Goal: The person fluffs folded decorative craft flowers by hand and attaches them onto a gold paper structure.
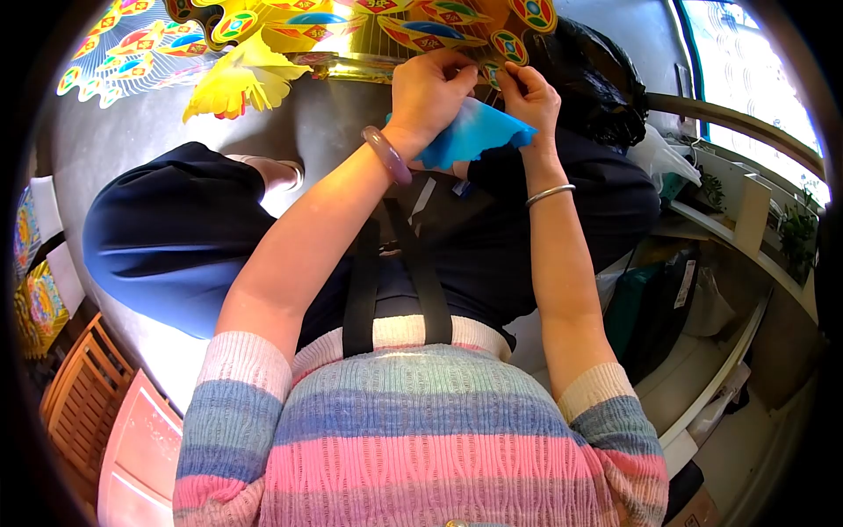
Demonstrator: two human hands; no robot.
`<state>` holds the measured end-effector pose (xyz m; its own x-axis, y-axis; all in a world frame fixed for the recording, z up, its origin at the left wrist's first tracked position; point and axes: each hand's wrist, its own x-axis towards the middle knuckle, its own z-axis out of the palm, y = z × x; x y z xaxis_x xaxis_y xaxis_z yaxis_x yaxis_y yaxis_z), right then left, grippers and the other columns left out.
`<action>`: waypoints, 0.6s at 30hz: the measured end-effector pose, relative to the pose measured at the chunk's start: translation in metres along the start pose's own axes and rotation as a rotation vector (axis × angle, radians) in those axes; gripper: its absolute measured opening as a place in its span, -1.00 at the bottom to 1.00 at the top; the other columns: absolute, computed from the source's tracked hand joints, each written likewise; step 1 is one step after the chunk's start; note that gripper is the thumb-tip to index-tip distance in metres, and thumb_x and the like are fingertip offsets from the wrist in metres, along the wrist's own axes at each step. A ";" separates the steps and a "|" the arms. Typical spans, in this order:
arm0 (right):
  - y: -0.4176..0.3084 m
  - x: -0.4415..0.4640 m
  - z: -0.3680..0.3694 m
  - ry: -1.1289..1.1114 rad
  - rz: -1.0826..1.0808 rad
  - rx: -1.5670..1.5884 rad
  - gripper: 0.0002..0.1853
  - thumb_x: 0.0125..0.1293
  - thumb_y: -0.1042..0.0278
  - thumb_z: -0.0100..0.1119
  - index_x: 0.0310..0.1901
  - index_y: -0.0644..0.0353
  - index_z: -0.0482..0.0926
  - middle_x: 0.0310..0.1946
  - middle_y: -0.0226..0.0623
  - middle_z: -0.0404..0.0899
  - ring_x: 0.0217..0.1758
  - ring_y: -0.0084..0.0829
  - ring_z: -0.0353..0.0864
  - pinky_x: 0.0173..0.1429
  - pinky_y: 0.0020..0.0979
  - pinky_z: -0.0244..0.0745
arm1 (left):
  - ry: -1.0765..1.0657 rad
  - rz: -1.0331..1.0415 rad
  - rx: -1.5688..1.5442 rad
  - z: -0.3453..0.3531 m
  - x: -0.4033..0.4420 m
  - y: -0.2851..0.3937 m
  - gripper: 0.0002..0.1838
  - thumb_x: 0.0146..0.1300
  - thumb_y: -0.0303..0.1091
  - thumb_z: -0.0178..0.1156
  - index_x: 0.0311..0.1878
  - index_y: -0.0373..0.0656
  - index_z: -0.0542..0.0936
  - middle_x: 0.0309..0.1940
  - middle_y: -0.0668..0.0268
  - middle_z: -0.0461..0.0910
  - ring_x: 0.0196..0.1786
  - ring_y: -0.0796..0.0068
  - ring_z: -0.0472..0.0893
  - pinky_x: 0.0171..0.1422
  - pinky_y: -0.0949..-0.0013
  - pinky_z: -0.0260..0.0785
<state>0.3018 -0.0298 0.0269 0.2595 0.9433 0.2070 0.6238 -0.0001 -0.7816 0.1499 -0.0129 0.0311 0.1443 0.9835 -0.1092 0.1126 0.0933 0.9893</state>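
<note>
One blue piece of thin paper or cloth (479, 136) with a wavy edge hangs between the two hands, above the lap and just below the rim of a shiny gold patterned sheet (430, 33). The left hand (428, 95) is curled over the blue piece's upper end, thumb near the bent fingers; I cannot tell how firmly it grips. The right hand (531, 104) has thumb and forefinger close together by the gold rim, and whether anything is pinched there cannot be made out. Because the blue piece looks flimsy, an uneven pull between the hands could crease or tear it, and a loose hold could drop it into the lap. Pressing too hard might dent the gold sheet, which looks thin. To the left, a yellow ruffled paper (250, 79) dangles where a sweep of the left forearm, with its pink bangle (386, 156), could crush it. To the right, a crumpled black bag (593, 83) lies near the right hand and might snag or crowd its fingers.
</note>
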 end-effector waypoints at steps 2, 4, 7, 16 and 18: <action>0.001 0.000 0.001 0.003 -0.014 0.000 -0.87 0.05 0.52 0.28 -0.33 0.33 0.60 -0.46 -0.21 0.59 -0.46 -0.47 0.58 -0.31 -0.54 0.46 | 0.005 -0.004 0.018 0.001 0.001 -0.001 -0.82 0.17 -0.37 0.19 -0.24 -0.28 0.62 -0.51 0.26 0.64 -0.47 0.56 0.62 -0.36 0.51 0.45; 0.002 0.000 0.001 0.006 -0.014 0.015 -0.86 0.05 0.52 0.28 -0.32 0.33 0.60 -0.45 -0.22 0.59 -0.46 -0.48 0.58 -0.31 -0.54 0.45 | 0.012 -0.004 0.030 0.001 0.002 -0.002 -0.82 0.17 -0.36 0.19 -0.24 -0.28 0.63 -0.50 0.25 0.65 -0.46 0.55 0.63 -0.36 0.50 0.45; 0.001 -0.001 0.001 -0.001 -0.033 0.034 -0.84 0.06 0.54 0.26 -0.28 0.31 0.60 -0.44 -0.24 0.58 -0.46 -0.50 0.58 -0.31 -0.55 0.46 | 0.034 0.015 0.068 0.002 0.002 -0.004 -0.82 0.16 -0.35 0.20 -0.25 -0.26 0.63 -0.51 0.24 0.65 -0.47 0.53 0.64 -0.37 0.50 0.45; -0.003 -0.003 0.001 0.000 -0.133 -0.020 -0.70 0.01 0.55 0.22 -0.15 0.20 0.60 -0.42 -0.25 0.59 -0.44 -0.43 0.62 -0.32 -0.50 0.52 | 0.082 0.225 0.443 -0.002 0.003 0.008 -0.80 0.11 -0.21 0.17 -0.30 -0.09 0.66 -0.54 0.22 0.63 -0.47 0.26 0.63 -0.39 0.33 0.44; -0.005 -0.005 0.001 0.001 -0.166 -0.039 -0.70 0.00 0.54 0.21 -0.14 0.19 0.60 -0.42 -0.23 0.59 -0.43 -0.39 0.63 -0.32 -0.49 0.53 | 0.052 0.252 0.488 -0.001 0.003 0.010 -0.80 0.11 -0.19 0.17 -0.31 -0.07 0.66 -0.54 0.22 0.61 -0.45 0.19 0.61 -0.38 0.28 0.43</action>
<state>0.2969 -0.0339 0.0297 0.1510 0.9313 0.3316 0.6862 0.1427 -0.7132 0.1503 -0.0088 0.0406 0.1788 0.9735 0.1423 0.5251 -0.2167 0.8230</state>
